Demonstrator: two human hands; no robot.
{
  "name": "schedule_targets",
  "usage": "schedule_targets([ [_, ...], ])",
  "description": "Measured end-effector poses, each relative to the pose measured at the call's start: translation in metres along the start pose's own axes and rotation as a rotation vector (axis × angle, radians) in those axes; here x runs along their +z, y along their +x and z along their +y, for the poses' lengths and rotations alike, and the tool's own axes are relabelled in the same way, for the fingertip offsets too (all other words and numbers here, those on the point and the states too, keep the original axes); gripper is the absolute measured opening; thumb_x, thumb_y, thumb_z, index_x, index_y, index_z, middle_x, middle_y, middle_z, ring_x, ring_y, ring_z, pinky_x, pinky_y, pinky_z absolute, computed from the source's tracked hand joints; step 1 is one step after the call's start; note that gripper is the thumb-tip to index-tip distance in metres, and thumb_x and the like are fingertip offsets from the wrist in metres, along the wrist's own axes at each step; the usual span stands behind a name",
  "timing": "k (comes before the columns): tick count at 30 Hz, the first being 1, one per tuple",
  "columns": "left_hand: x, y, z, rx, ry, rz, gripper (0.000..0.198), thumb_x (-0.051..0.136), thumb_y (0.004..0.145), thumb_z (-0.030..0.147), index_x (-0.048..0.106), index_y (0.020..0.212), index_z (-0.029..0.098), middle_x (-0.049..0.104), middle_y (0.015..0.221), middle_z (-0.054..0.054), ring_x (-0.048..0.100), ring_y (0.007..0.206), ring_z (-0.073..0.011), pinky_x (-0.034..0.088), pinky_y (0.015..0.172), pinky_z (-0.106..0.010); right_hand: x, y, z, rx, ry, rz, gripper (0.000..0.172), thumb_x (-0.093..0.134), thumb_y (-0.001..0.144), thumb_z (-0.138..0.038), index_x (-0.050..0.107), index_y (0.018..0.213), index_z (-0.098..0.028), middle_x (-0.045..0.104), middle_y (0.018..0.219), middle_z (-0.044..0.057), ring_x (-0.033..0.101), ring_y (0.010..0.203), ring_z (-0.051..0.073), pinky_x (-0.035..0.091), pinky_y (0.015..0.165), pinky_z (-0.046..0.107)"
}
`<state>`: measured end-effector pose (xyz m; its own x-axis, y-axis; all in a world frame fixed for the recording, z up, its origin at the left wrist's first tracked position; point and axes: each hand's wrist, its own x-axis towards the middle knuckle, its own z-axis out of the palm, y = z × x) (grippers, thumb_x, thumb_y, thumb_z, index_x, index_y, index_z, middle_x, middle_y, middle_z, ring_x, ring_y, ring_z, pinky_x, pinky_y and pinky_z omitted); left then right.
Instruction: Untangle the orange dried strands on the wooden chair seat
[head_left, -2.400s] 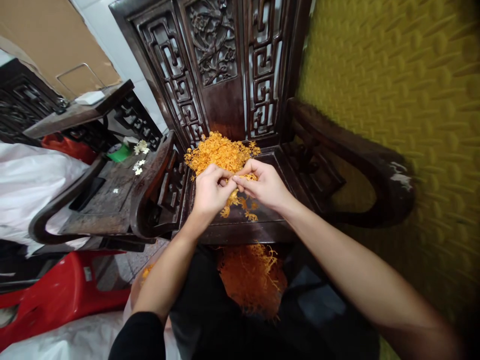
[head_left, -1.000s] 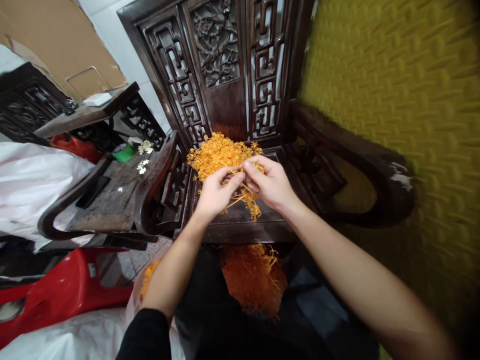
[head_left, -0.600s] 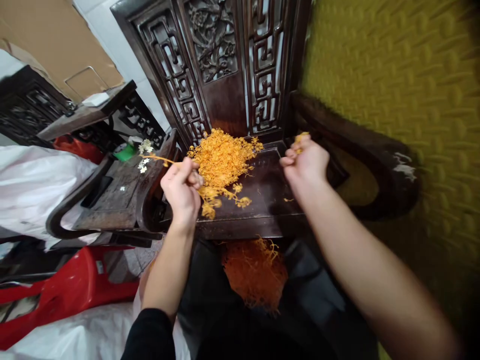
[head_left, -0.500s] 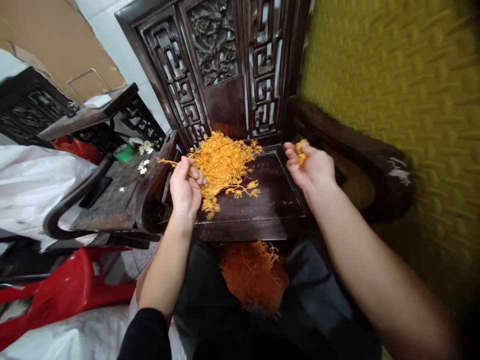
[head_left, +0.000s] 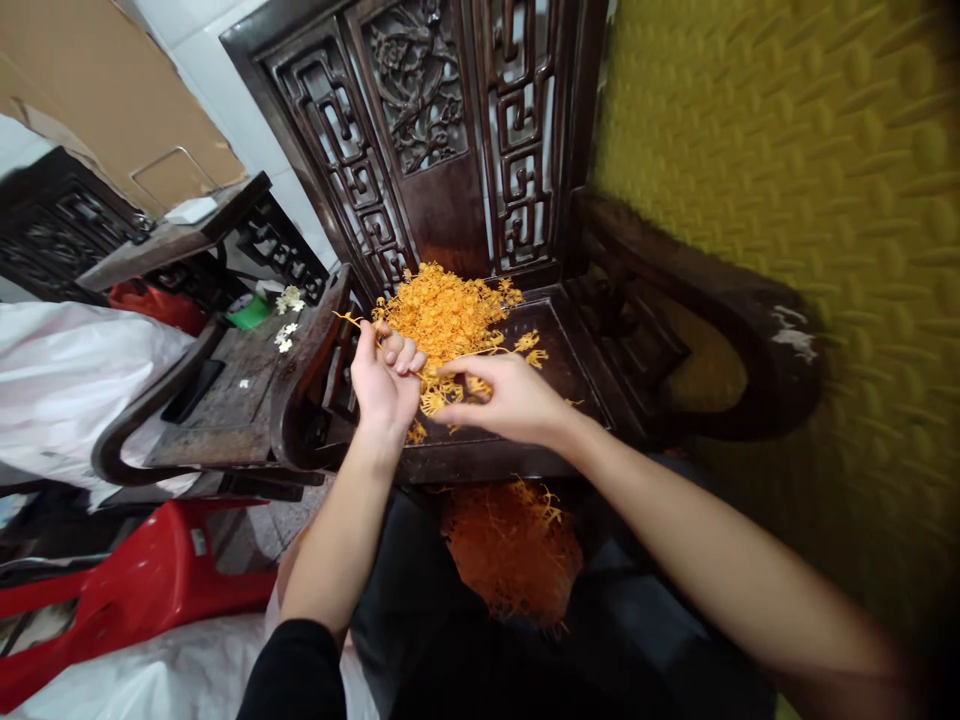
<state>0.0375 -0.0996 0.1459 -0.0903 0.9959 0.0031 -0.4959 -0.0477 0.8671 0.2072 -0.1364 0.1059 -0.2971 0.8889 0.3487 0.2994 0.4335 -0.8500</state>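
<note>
My left hand (head_left: 386,385) is closed around the thin stem of an orange-yellow plastic flower sprig (head_left: 347,318), whose end sticks out past the thumb. Flower heads (head_left: 433,402) hang on the other side of its fingers. Close by, my right hand (head_left: 506,395) curves in from the right, thumb and forefinger apart at the tips, with orange-yellow flower pieces (head_left: 478,385) in its grasp. Behind both hands, a heap of similar flower pieces (head_left: 442,305) lies on the dark wooden chair seat (head_left: 559,325). Another flower tip (head_left: 534,350) shows above the right hand.
A red-orange bag of bare stems (head_left: 514,555) lies between the legs. The chair has a carved back (head_left: 420,80) and a curved armrest (head_left: 712,260). Left are another wooden seat (head_left: 232,420) with a green tape roll (head_left: 247,310), and a red plastic stool (head_left: 150,570).
My right hand has swung left from the seat's right side to beside the left hand. The left hand stays closed on the sprig and has shifted slightly right.
</note>
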Motion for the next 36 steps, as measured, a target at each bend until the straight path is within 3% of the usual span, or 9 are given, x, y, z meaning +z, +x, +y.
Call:
schedule_targets([
  [5, 0.000, -0.001, -0.010, 0.097, 0.167, -0.094, 0.038, 0.054, 0.096, 0.060, 0.057, 0.094, 0.023, 0.050, 0.067, 0.002, 0.052, 0.063, -0.0116, 0.046, 0.067, -0.025, 0.013, 0.007, -0.001, -0.064, -0.083, 0.096, 0.026, 0.062, 0.097, -0.041, 0.073, 0.096, -0.018, 0.074, 0.093, 0.008, 0.064, 0.082, 0.020, 0.045, 0.077, 0.033],
  [9, -0.012, -0.002, -0.009, 0.007, 0.447, -0.272, 0.057, 0.083, 0.077, 0.048, 0.060, 0.121, 0.021, 0.067, 0.088, -0.002, 0.063, 0.078, -0.0134, 0.047, 0.071, -0.025, -0.004, 0.014, 0.006, -0.010, 0.124, 0.205, 0.036, 0.053, 0.101, -0.049, 0.065, 0.086, -0.018, 0.063, 0.074, 0.001, 0.053, 0.068, 0.015, 0.039, 0.066, 0.029],
  [12, -0.023, -0.001, -0.007, -0.049, 0.642, -0.357, 0.042, 0.084, 0.075, 0.045, 0.070, 0.102, 0.016, 0.063, 0.072, 0.000, 0.054, 0.058, -0.0100, 0.038, 0.056, -0.023, -0.012, 0.016, 0.011, 0.032, 0.150, 0.224, 0.044, 0.052, 0.099, -0.055, 0.057, 0.076, -0.019, 0.050, 0.065, -0.002, 0.043, 0.063, 0.013, 0.033, 0.061, 0.028],
  [16, -0.029, 0.001, -0.001, 0.044, 0.723, -0.312, 0.025, 0.079, 0.078, 0.040, 0.072, 0.078, 0.016, 0.055, 0.060, 0.003, 0.041, 0.051, -0.0073, 0.028, 0.050, -0.023, -0.016, 0.017, 0.018, 0.075, 0.117, 0.258, 0.046, 0.058, 0.096, -0.058, 0.058, 0.073, -0.018, 0.048, 0.063, -0.002, 0.040, 0.061, 0.013, 0.030, 0.059, 0.028],
  [21, -0.025, 0.005, 0.002, -0.047, 0.419, -0.269, 0.008, 0.068, 0.073, 0.023, 0.065, 0.070, 0.017, 0.064, 0.074, -0.002, 0.060, 0.073, -0.0134, 0.045, 0.063, -0.023, -0.024, 0.017, 0.024, 0.167, 0.218, 0.189, 0.045, 0.063, 0.091, -0.061, 0.068, 0.078, -0.018, 0.048, 0.057, -0.003, 0.037, 0.053, 0.011, 0.027, 0.053, 0.028],
  [25, -0.018, 0.005, 0.004, -0.208, 0.179, -0.278, 0.016, 0.058, 0.072, 0.025, 0.049, 0.060, 0.019, 0.055, 0.066, -0.003, 0.055, 0.064, -0.0130, 0.047, 0.061, -0.026, -0.028, 0.018, 0.024, 0.140, 0.148, 0.130, 0.048, 0.062, 0.091, -0.061, 0.067, 0.070, -0.019, 0.050, 0.058, -0.002, 0.040, 0.055, 0.011, 0.029, 0.055, 0.028],
  [28, -0.018, 0.006, 0.007, -0.324, 0.115, -0.393, 0.023, 0.058, 0.073, 0.026, 0.042, 0.058, 0.020, 0.043, 0.056, 0.000, 0.046, 0.052, -0.0106, 0.043, 0.053, -0.026, -0.031, 0.018, 0.025, 0.104, 0.077, 0.164, 0.047, 0.062, 0.092, -0.059, 0.068, 0.070, -0.018, 0.056, 0.061, 0.000, 0.045, 0.059, 0.013, 0.033, 0.059, 0.028],
  [32, -0.026, 0.009, 0.007, -0.573, 0.264, -0.648, 0.021, 0.066, 0.075, 0.028, 0.053, 0.062, 0.019, 0.035, 0.046, 0.005, 0.032, 0.040, -0.0079, 0.027, 0.043, -0.024, -0.038, 0.017, 0.029, 0.043, -0.070, 0.338, 0.034, 0.065, 0.093, -0.048, 0.074, 0.080, -0.018, 0.070, 0.077, 0.004, 0.058, 0.071, 0.019, 0.040, 0.068, 0.031],
  [36, -0.030, 0.011, 0.006, -0.498, 0.487, -0.646, 0.020, 0.072, 0.074, 0.032, 0.063, 0.064, 0.017, 0.046, 0.051, 0.002, 0.038, 0.044, -0.0086, 0.029, 0.045, -0.023, -0.045, 0.015, 0.028, -0.041, -0.182, 0.428, 0.024, 0.065, 0.093, -0.040, 0.078, 0.088, -0.020, 0.075, 0.090, 0.007, 0.064, 0.082, 0.023, 0.044, 0.077, 0.035],
])
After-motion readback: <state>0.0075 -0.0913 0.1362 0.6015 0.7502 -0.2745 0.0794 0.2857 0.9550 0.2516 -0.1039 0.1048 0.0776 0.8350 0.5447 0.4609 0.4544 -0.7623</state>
